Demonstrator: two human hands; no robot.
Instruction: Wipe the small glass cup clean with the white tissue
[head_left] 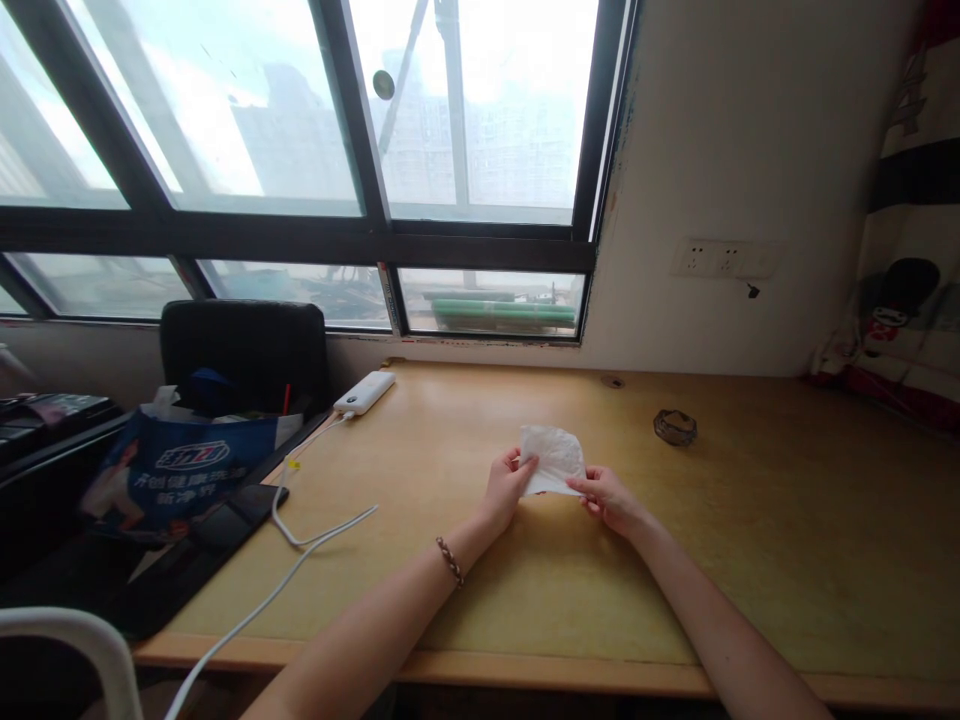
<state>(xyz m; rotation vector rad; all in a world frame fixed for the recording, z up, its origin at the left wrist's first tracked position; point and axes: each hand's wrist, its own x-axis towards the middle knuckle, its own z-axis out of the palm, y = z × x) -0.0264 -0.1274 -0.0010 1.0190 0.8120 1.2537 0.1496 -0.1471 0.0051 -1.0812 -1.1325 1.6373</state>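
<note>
A white paper tissue [553, 455], slightly crinkled, is held up between both hands over the middle of the wooden desk [450, 590]. My left hand [510, 485] pinches its left edge, thumb on the near face. At the lower right corner, my right hand [606, 497] grips it between thumb and fingers. The fingers behind the tissue are partly hidden. A braided bracelet [450, 562] circles my left wrist.
An ashtray-like glass dish [675, 427] sits on the desk's right half. A white power bank [365, 393] with a white cable [300, 545] lies at the left edge. Beyond it, a blue bag [187, 470] rests by a black chair [244, 345]. A window and wall border the back.
</note>
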